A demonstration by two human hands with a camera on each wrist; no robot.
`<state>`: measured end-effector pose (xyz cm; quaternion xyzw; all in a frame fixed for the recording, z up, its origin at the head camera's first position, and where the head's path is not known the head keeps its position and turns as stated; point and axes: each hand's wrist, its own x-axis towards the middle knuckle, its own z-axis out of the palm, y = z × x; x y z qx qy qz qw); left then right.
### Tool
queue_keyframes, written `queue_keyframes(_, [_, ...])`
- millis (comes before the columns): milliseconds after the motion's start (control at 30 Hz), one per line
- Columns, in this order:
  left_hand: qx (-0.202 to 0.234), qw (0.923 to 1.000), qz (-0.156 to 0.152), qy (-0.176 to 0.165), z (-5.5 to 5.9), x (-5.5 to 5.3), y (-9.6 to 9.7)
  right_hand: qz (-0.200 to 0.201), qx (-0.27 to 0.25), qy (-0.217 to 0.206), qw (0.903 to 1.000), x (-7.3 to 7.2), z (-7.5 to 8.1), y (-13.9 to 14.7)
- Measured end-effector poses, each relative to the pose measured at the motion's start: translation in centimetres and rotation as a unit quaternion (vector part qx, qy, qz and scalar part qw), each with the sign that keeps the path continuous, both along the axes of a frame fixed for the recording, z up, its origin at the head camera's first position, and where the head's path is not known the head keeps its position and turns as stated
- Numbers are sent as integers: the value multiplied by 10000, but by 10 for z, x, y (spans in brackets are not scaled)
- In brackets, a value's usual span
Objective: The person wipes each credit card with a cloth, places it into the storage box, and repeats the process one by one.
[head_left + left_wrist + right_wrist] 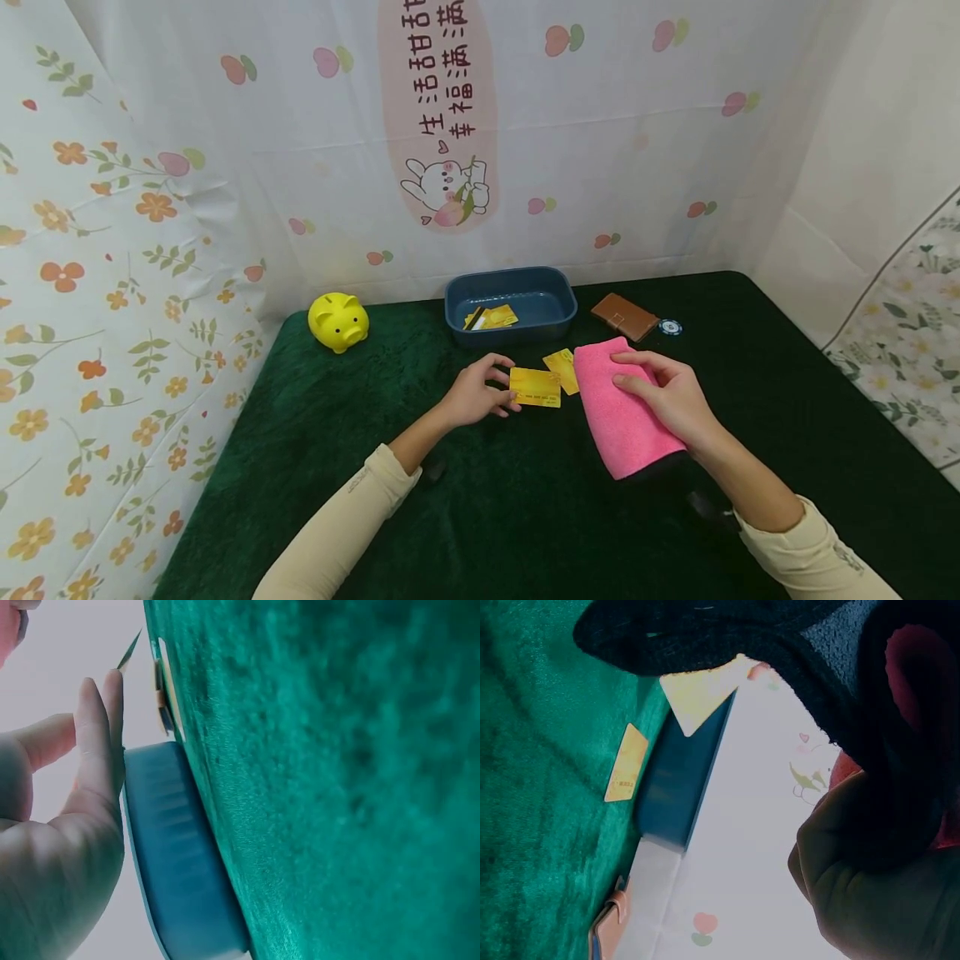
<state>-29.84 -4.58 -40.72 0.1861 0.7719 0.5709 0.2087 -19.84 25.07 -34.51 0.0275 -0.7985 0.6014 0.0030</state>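
Note:
My left hand (pixel 474 393) pinches a gold bank card (pixel 536 388) by its left edge, above the green cloth. In the left wrist view that card (pixel 130 651) shows edge-on past the fingertips. A pink towel (pixel 618 408) with a dark underside is in my right hand (pixel 670 402), fingers and thumb gripping its upper right part. From the right wrist, the dark underside (pixel 697 645) of the towel hangs across the top, overlapping the pinched card (pixel 697 701). Between the hands, a second gold card (pixel 561 369) lies on the green cloth, partly behind the towel.
A blue bin (pixel 512 335) with several cards (pixel 495 317) inside stands at the back. Right of it lie a brown wallet (pixel 624 315) and a blue-and-white poker chip (pixel 671 327). A yellow piggy bank (pixel 337 322) sits at the back left. Printed curtains (pixel 322 142) surround the table.

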Motion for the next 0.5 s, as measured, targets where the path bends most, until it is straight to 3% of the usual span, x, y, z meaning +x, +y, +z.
queue_keyframes(200, [476,9988,69,-95,9,8,-5,28,33,-34,10000,-2,0,-1])
queue_keyframes(500, [1159,9928,30,290,24,23,-7,123,21,-67,9999,-3,-2,-3])
